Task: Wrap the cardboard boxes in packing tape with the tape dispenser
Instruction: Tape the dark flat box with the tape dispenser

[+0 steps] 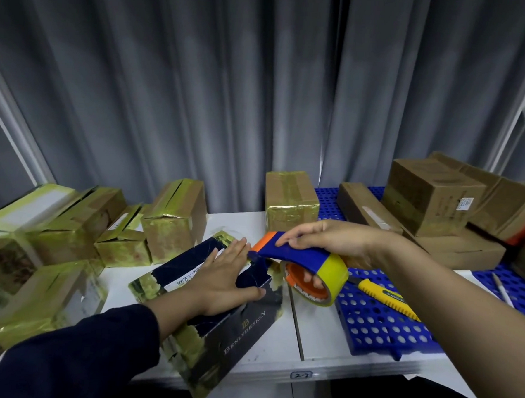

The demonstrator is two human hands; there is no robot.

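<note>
— Now pressing down with the left hand (226,276): fingers straight, thumb splayed, palm flat on top of the dark box (242,319), gripping nothing.

— Placing that box at six o'clock on the white table (317,347), angled, with its printed side facing the near edge.

— And gripping the tape dispenser (294,255) in the right hand (329,242), just to three o'clock of the box. Curling round the blue handle, poking fingertips into view through the orange core of the yellow tape roll (332,272).

— Holding the orange nose right at the box's far corner, beside the left fingertips. Touching or not? Struggling to tell from here.

— Catching yellowish tape gleaming along the box's edges and corners.

— Spotting a cluster of tape-wrapped boxes (175,221) from nine to eleven o'clock, and one more wrapped box (290,197) standing alone at twelve.

— Picking out plain brown boxes (432,192) stacked at two o'clock, at the far end of the blue perforated mat (379,326).

— Noting a yellow utility knife (384,296) lying on that mat at three o'clock, just under the right wrist.

— Closing off the back with a grey curtain (200,89).
</note>
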